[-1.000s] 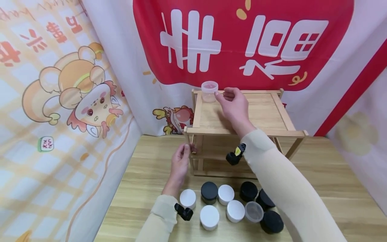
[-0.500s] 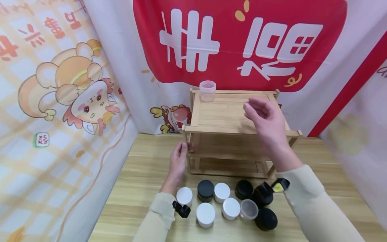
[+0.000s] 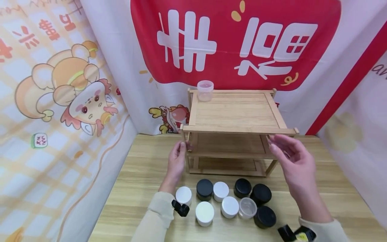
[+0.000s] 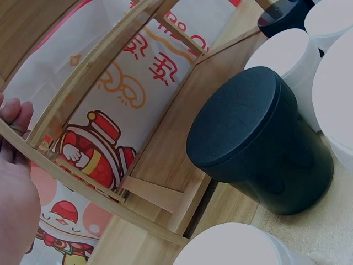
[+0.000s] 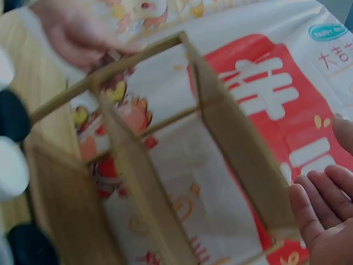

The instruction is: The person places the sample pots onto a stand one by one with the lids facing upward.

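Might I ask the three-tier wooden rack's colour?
The three-tier wooden rack is light tan, clearest in the head view.

White cloth backdrop with red panel; checked, cartoon-printed cloth at left; wood-grain surface below

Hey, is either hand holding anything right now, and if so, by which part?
The left hand grips the wooden shelf by its left front upright; the right hand holds nothing.
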`<control>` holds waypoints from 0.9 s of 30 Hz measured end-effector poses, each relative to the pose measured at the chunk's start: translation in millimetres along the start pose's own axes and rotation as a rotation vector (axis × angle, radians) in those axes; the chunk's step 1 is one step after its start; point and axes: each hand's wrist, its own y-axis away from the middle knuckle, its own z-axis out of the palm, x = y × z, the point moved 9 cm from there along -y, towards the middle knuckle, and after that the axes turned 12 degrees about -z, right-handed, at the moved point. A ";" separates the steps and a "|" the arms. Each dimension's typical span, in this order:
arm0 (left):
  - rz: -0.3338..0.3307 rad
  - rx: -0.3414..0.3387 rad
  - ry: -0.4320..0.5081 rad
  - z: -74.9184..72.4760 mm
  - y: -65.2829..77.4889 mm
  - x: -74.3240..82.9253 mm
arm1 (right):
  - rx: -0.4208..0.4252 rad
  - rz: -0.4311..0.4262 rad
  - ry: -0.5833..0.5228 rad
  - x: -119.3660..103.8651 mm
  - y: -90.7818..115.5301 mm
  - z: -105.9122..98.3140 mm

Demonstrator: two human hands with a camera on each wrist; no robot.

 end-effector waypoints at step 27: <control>-0.005 0.006 -0.031 2.3 1.1 1.5 | 0.186 0.028 0.252 139.6 138.3 -73.6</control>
